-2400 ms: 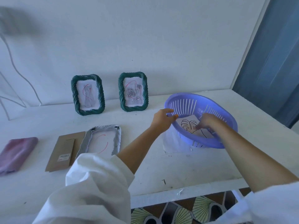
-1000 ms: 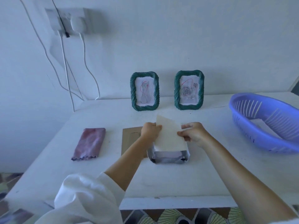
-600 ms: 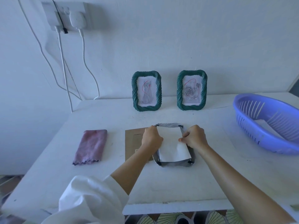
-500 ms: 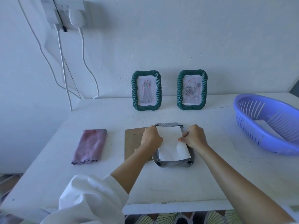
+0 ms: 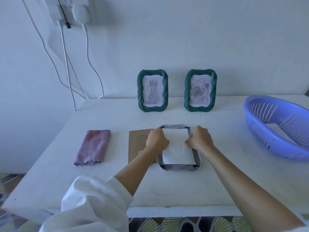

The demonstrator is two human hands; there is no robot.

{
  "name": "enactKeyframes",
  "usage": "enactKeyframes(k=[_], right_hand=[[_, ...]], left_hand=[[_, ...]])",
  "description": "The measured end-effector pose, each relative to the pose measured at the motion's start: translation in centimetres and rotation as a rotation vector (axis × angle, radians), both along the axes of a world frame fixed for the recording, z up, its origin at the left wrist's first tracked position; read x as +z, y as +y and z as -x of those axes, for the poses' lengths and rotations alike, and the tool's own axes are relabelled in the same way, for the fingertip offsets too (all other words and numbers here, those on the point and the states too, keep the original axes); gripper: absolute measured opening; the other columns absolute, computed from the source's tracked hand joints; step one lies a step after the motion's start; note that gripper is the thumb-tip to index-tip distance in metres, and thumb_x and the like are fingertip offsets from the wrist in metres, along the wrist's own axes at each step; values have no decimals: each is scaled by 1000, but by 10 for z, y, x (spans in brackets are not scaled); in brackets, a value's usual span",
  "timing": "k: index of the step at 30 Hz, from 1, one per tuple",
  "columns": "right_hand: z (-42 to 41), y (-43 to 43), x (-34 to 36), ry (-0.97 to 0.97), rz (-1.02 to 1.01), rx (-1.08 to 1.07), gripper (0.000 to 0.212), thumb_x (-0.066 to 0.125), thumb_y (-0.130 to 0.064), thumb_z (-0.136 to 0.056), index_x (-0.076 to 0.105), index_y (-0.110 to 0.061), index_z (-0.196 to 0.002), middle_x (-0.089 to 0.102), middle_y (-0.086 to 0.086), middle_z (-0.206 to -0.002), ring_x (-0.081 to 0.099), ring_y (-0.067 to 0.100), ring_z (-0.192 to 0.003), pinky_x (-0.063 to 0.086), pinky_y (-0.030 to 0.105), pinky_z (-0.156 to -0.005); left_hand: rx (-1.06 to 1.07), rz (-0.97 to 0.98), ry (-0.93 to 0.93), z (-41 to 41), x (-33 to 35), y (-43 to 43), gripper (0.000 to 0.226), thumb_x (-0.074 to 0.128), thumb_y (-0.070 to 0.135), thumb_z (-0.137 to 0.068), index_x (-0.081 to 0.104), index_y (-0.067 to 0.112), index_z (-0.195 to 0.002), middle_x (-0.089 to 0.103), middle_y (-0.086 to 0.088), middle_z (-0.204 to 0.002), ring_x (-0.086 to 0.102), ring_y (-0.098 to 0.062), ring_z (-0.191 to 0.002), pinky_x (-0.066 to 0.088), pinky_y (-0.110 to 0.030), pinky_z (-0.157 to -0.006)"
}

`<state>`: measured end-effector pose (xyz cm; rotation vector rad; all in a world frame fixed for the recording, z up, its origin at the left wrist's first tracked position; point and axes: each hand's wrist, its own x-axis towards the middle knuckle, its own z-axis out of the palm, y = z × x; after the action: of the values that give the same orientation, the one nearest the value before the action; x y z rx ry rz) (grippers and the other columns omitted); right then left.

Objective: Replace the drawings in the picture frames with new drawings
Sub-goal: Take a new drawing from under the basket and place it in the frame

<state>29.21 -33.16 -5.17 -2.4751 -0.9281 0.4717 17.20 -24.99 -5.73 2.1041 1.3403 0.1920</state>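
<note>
Drawing (image 5: 177,149) pressed into frame (image 5: 179,166) by curled fingers (image 5: 164,141)

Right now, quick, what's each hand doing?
Left hand: curled shut, pressing the paper sheet's left edge into the face-down frame.
Right hand: curled shut, pressing the sheet's right edge.

My left hand (image 5: 156,138) and right hand (image 5: 199,138) were curled, knuckles up. Both pressed down, forearms stretched forward, left sleeve rolled back.
</note>
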Motion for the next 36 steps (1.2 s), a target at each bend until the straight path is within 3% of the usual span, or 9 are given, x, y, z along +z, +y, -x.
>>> enactKeyframes(k=[4, 10, 13, 18, 25, 29, 31, 34, 36], right_hand=[[-2, 1, -2, -65, 15, 12, 14, 65, -6, -78, 62, -2, -91, 64, 16, -96, 58, 29, -78, 39, 27, -62], [-9, -3, -3, -63, -45, 25, 17, 63, -6, -80, 65, -1, -97, 65, 18, -102, 63, 34, -93, 41, 28, -66], [-16, -7, -1, -18, -78, 38, 14, 64, -5, -77, 69, -7, -90, 67, 12, -98, 63, 32, -92, 41, 27, -68], [-27, -14, 1, 125, -137, 131, 19, 72, -8, -74, 72, -11, -93, 58, -1, -76, 57, 22, -84, 39, 25, -71], [-35, -17, -8, 235, -201, 206, 21, 75, -7, -73, 74, -7, -94, 46, -3, -57, 44, 10, -56, 30, 22, -51], [-36, -17, -12, 246, -217, 225, 21, 75, -6, -73, 75, -8, -94, 43, -2, -56, 39, 9, -53, 27, 21, -51], [-36, -18, -14, 253, -227, 225, 19, 75, -6, -73, 75, -8, -92, 45, -1, -59, 40, 9, -55, 29, 21, -51], [-37, -19, -17, 243, -238, 228, 18, 74, -7, -73, 75, -9, -91, 44, -1, -57, 39, 9, -54, 30, 20, -52], [-36, -19, -17, 229, -241, 233, 19, 75, -8, -73, 75, -11, -92, 41, -1, -57, 37, 9, -53, 28, 20, -51]], left_hand=[[-1, -39, 15, 0, 1, -2, 7, 57, 3, -83, 56, 0, -90, 42, -3, -66, 48, -23, -71, 32, -23, -44], [25, -43, 22, 0, 0, -7, 27, 57, 3, -82, 41, 7, -62, 43, -3, -65, 47, -21, -62, 30, -23, -42], [32, -54, 13, 0, 3, -11, 4, 58, 3, -84, 58, 1, -82, 53, -7, -77, 52, -24, -70, 40, -27, -53], [11, -97, 28, -1, 3, -14, 34, 61, 14, -89, 58, -1, -119, 64, -14, -112, 63, -26, -92, 52, -30, -74], [10, -127, 62, -1, 5, -17, 34, 63, 18, -88, 59, 0, -118, 64, -15, -117, 63, -30, -103, 53, -34, -80], [5, -113, 45, -2, 5, -16, 34, 62, 17, -89, 60, -1, -117, 63, -15, -111, 62, -28, -102, 52, -34, -81], [34, -145, -4, 1, 7, -14, 26, 56, 11, -90, 62, -4, -111, 56, -15, -102, 57, -26, -102, 49, -33, -82], [226, -203, -61, 20, 15, -1, 33, 42, -1, -91, 57, 3, -121, 40, -18, -124, 39, -32, -121, 40, -33, -93], [312, -161, 55, 37, 16, 9, 39, 44, 5, -90, 45, 3, -129, 31, -21, -134, 31, -37, -126, 35, -35, -101]])
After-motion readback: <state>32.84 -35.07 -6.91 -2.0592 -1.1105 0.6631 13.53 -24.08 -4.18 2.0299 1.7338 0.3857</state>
